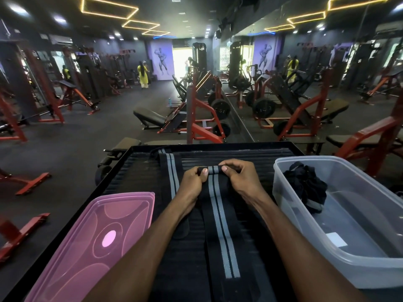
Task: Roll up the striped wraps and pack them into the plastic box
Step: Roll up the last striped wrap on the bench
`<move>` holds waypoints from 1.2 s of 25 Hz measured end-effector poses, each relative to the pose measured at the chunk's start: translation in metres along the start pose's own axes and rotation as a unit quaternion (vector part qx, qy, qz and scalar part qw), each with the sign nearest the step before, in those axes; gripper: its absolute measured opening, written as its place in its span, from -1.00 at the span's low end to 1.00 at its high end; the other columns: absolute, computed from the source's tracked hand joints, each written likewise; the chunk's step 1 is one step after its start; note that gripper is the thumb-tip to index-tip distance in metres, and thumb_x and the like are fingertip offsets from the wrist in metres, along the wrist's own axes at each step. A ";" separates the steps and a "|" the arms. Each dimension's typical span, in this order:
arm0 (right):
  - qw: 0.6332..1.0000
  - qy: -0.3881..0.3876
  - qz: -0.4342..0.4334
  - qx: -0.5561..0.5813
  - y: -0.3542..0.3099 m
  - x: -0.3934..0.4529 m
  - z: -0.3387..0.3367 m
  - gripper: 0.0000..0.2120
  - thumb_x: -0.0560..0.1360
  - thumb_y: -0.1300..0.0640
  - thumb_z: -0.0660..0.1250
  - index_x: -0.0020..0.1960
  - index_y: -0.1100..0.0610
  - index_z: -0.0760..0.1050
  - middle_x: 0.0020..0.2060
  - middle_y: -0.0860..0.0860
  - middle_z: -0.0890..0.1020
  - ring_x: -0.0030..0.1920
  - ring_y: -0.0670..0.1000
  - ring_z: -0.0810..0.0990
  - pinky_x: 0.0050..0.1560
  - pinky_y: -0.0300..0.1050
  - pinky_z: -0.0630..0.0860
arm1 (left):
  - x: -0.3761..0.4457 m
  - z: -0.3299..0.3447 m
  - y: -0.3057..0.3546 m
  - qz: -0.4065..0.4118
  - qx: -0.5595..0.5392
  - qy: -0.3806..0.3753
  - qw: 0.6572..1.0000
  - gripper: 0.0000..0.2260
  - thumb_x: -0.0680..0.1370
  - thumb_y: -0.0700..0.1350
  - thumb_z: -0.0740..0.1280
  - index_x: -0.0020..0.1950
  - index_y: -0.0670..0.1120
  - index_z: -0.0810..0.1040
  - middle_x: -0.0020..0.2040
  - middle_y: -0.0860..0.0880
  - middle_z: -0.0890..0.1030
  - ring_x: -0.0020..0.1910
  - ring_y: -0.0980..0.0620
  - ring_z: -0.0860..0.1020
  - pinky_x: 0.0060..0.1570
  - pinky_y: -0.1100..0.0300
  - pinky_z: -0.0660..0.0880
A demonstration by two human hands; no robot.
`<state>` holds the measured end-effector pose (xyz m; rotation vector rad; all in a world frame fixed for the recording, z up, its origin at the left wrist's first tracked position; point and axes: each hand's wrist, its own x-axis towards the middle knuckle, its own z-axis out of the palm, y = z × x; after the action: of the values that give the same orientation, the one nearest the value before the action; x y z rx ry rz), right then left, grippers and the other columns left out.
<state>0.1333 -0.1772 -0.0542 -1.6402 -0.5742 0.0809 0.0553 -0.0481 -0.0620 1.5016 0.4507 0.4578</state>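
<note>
The step in hand is the start of a roll. One striped wrap point(220, 216) lies flat along the middle of the desk point(139, 168), running from the 12 o'clock end down toward 6 o'clock. Its far end is turned over into a small tight roll point(212, 170).

Grip state: the left hand point(193, 182) and right hand point(239, 177) both have fingers curled over the roll, thumbs pressed against its near side, one hand at each end. Neither hand holds anything else.

A second wrap point(169, 168) lies flat just beside the first, at 10 o'clock from the hands. The box point(370, 273) stands at 3 o'clock, open, with dark bundled cloth point(305, 186) at its far end; I cannot tell whether that is a finished wrap. The pink lid point(87, 247) lies at 8 o'clock.

To do this step well, in my judgement:

1. Keep both hands level, so the roll turns square to the stripes.
2. Use the grey stripes as a guide: each turn should land stripe on stripe. Drift there means a coned roll.
3. Hold tension by drawing the roll lightly away from the flat tail at each turn.
4. Roll toward 6 o'clock in short turns, re-seating the thumbs each time.
5. Keep clear of the neighbouring wrap, so it is not caught in.

A loose core is the main risk; it will slacken in the box.
</note>
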 end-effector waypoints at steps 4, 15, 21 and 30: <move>1.000 -0.003 -0.020 0.005 -0.001 -0.002 0.001 -0.82 0.51 0.34 0.42 -0.01 0.12 0.71 -0.04 -0.01 0.74 0.07 -0.05 0.69 0.21 -0.14 0.57 | 0.001 0.000 0.001 0.011 0.017 0.006 1.000 -0.73 0.65 0.00 0.26 0.01 -0.16 0.65 -0.01 -0.13 0.71 0.05 -0.06 0.66 0.13 0.08 0.55; 0.979 -0.051 0.112 0.163 -0.003 0.000 0.004 -0.73 0.66 0.24 0.22 -0.05 0.13 0.70 -0.10 0.14 0.75 -0.05 0.10 0.72 -0.02 0.03 0.66 | -0.006 0.003 0.007 0.081 0.072 0.046 0.993 -0.83 0.67 -0.21 0.18 0.06 -0.04 0.55 0.00 0.02 0.60 0.03 0.10 0.55 0.03 0.28 0.44; 0.981 -0.003 0.096 0.170 0.010 0.000 0.011 -0.79 0.61 0.30 0.30 -0.04 0.16 0.72 -0.04 0.18 0.74 0.08 0.19 0.71 0.21 0.20 0.60 | -0.009 0.001 0.003 0.031 0.135 -0.026 0.990 -0.85 0.71 -0.10 0.09 0.17 -0.03 0.43 0.01 0.05 0.52 -0.02 0.17 0.46 -0.10 0.28 0.37; 0.979 -0.046 0.125 0.154 -0.005 0.002 0.003 -0.75 0.62 0.06 0.30 0.00 0.15 0.72 -0.04 0.12 0.75 0.10 0.14 0.71 0.18 0.14 0.61 | -0.005 -0.003 0.008 0.052 0.126 -0.039 0.990 -0.82 0.69 -0.15 0.15 0.18 -0.02 0.52 0.13 0.00 0.59 0.16 0.06 0.53 0.16 0.17 0.42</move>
<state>0.1323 -0.1731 -0.0489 -1.4017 -0.3994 0.4120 0.0493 -0.0481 -0.0540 1.7865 0.3802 0.4332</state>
